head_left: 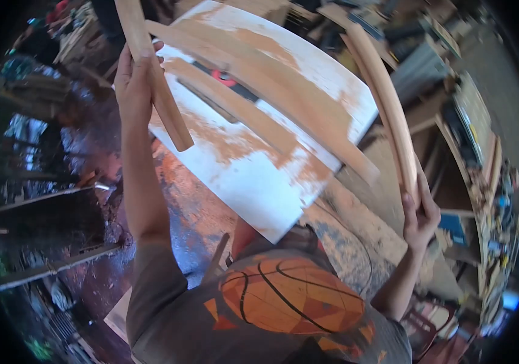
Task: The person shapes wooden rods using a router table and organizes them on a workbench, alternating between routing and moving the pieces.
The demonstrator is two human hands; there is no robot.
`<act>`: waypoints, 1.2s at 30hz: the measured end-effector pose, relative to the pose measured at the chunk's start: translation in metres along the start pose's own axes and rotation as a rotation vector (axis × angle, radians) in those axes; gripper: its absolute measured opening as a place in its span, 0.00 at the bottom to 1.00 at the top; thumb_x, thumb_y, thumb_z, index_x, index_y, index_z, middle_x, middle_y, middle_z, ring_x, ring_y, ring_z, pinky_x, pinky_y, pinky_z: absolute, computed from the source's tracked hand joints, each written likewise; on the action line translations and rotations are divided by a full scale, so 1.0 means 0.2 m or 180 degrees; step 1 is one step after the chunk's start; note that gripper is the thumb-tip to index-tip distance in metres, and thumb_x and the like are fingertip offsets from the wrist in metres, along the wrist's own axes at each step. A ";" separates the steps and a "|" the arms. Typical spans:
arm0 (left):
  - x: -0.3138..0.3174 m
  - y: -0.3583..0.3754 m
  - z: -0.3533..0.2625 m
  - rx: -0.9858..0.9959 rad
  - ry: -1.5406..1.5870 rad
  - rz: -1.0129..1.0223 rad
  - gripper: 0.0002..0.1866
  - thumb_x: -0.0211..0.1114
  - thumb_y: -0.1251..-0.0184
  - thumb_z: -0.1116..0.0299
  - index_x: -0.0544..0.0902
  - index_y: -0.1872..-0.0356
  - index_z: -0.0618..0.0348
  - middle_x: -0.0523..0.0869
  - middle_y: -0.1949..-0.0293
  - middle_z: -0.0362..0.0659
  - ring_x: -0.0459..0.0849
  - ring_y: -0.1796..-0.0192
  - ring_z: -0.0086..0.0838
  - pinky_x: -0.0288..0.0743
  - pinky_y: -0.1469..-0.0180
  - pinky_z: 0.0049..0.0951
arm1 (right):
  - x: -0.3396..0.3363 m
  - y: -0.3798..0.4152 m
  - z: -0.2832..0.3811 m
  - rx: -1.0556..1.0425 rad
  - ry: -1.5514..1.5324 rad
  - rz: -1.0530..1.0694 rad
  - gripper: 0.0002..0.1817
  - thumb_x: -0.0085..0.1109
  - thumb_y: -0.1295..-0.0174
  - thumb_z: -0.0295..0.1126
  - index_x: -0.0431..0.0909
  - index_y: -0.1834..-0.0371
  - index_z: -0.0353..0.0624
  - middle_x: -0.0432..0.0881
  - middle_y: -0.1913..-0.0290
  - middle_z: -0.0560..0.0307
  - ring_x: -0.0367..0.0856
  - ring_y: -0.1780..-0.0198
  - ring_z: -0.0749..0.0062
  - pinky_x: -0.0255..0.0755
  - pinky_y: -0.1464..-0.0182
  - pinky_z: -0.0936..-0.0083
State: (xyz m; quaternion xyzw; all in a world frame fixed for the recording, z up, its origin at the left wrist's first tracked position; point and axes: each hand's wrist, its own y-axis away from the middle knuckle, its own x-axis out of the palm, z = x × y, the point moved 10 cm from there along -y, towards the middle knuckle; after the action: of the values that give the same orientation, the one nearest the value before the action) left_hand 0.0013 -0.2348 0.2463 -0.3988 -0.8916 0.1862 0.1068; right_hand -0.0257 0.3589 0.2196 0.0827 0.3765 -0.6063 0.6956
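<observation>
My left hand point(133, 91) is raised at the upper left, its fingers wrapped round a smooth wooden piece point(162, 91) that slants down past the board's edge. The upper end of this piece runs out of view. At the right, my right hand point(421, 219) grips the lower end of a long, slightly curved wooden piece point(387, 109), which rises up and away. Between my hands lies a white board point(253, 188) strewn with brown sawdust. On it rest a long, wide wooden plank point(296, 97) and a narrower wooden strip point(235, 109).
A dark object with a red ring point(223, 76) lies between the planks on the board. Wooden shelving point(472, 176) with tools and scraps stands at the right. Sawdust covers the floor point(184, 182) below. Piled timber and clutter fill the background.
</observation>
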 end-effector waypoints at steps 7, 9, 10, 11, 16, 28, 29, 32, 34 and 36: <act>1.21 1.00 0.13 0.1260 -0.1578 0.2749 0.23 0.65 0.29 0.71 0.81 0.33 0.49 0.82 0.37 0.50 0.77 0.34 0.49 0.72 0.31 0.45 | -0.38 0.42 -0.30 0.0424 -0.0049 -0.0567 0.26 0.66 0.28 0.27 0.75 0.29 0.27 0.87 0.54 0.52 0.81 0.54 0.78 0.74 0.50 0.80; 1.38 1.24 0.34 0.1782 -0.1781 0.3008 0.22 0.64 0.28 0.68 0.82 0.34 0.45 0.82 0.40 0.47 0.75 0.35 0.47 0.69 0.30 0.44 | -0.49 0.52 -0.34 0.0551 0.0126 -0.0651 0.26 0.63 0.27 0.26 0.74 0.29 0.26 0.87 0.55 0.53 0.80 0.57 0.79 0.73 0.52 0.81; 1.43 1.28 0.40 0.1821 -0.1803 0.2973 0.22 0.64 0.28 0.68 0.82 0.34 0.45 0.82 0.40 0.47 0.75 0.35 0.47 0.69 0.30 0.44 | -0.52 0.56 -0.34 0.0505 0.0108 -0.0672 0.26 0.63 0.27 0.26 0.74 0.29 0.26 0.87 0.55 0.53 0.80 0.57 0.79 0.73 0.52 0.81; 1.48 1.33 0.43 0.1979 -0.1688 0.3117 0.22 0.65 0.29 0.68 0.83 0.35 0.45 0.82 0.43 0.46 0.74 0.36 0.46 0.67 0.29 0.44 | -0.55 0.60 -0.34 0.0376 0.0054 -0.0794 0.26 0.63 0.27 0.27 0.74 0.29 0.25 0.87 0.55 0.53 0.79 0.58 0.79 0.73 0.54 0.82; 1.52 1.29 0.71 0.1878 -0.1832 0.3312 0.21 0.72 0.37 0.66 0.88 0.41 0.44 0.79 0.41 0.47 0.71 0.35 0.45 0.67 0.31 0.44 | -0.61 0.82 -0.50 0.0828 -0.0020 -0.0786 0.28 0.64 0.27 0.28 0.72 0.28 0.24 0.86 0.58 0.54 0.79 0.59 0.81 0.73 0.57 0.84; 1.30 1.44 0.83 -0.0191 -0.3313 0.1474 0.74 0.75 0.49 0.28 0.46 0.20 0.80 0.49 0.21 0.74 0.41 0.17 0.70 0.31 0.20 0.68 | -0.73 0.92 -0.51 0.0663 0.0249 0.0365 0.23 0.74 0.42 0.22 0.87 0.41 0.38 0.84 0.70 0.49 0.82 0.69 0.69 0.76 0.62 0.72; 1.36 1.47 0.87 -0.0477 -0.3139 0.1841 0.78 0.70 0.50 0.22 0.43 0.22 0.85 0.40 0.20 0.78 0.32 0.16 0.69 0.25 0.20 0.70 | -0.78 0.91 -0.50 0.0745 0.0535 0.0604 0.24 0.75 0.44 0.21 0.88 0.41 0.40 0.84 0.70 0.49 0.82 0.70 0.67 0.76 0.63 0.71; 1.41 1.46 0.87 -0.0703 -0.3186 0.1929 0.79 0.70 0.49 0.22 0.41 0.22 0.87 0.38 0.21 0.80 0.26 0.17 0.69 0.19 0.23 0.72 | -0.90 0.86 -0.48 0.0833 0.0943 0.0911 0.26 0.75 0.49 0.20 0.89 0.42 0.44 0.86 0.69 0.49 0.83 0.70 0.64 0.76 0.64 0.70; 1.42 1.46 0.88 -0.0715 -0.3158 0.1950 0.80 0.70 0.50 0.22 0.39 0.23 0.88 0.37 0.21 0.81 0.25 0.16 0.68 0.17 0.23 0.72 | -0.91 0.82 -0.48 0.0850 0.1040 0.0974 0.27 0.74 0.51 0.20 0.90 0.43 0.46 0.86 0.68 0.49 0.84 0.70 0.62 0.76 0.64 0.70; 1.41 1.45 0.89 -0.0743 -0.3145 0.1879 0.80 0.72 0.51 0.22 0.39 0.23 0.88 0.37 0.21 0.81 0.26 0.16 0.68 0.18 0.22 0.72 | -0.87 0.77 -0.47 0.0688 0.1227 0.1184 0.29 0.74 0.54 0.20 0.90 0.43 0.48 0.88 0.67 0.48 0.85 0.69 0.58 0.77 0.64 0.69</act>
State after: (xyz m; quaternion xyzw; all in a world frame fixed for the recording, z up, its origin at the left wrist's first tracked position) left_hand -0.0498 0.1110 -0.0244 -0.5053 -0.7015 0.2725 -0.4224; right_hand 0.0784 0.5868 0.2094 0.3377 0.4134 -0.4780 0.6975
